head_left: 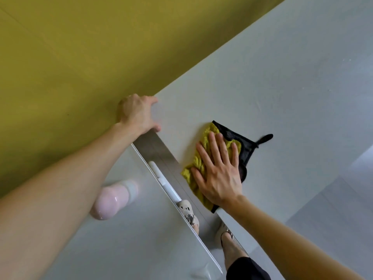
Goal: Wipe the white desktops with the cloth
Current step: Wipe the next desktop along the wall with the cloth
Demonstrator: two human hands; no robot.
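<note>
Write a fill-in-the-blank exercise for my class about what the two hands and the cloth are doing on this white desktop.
1. The right hand lies flat on the ____.
2. The cloth is yellow with ____ trim.
3. The left hand grips the white desktop at its ____.
Missing words: cloth; black; corner.
</note>
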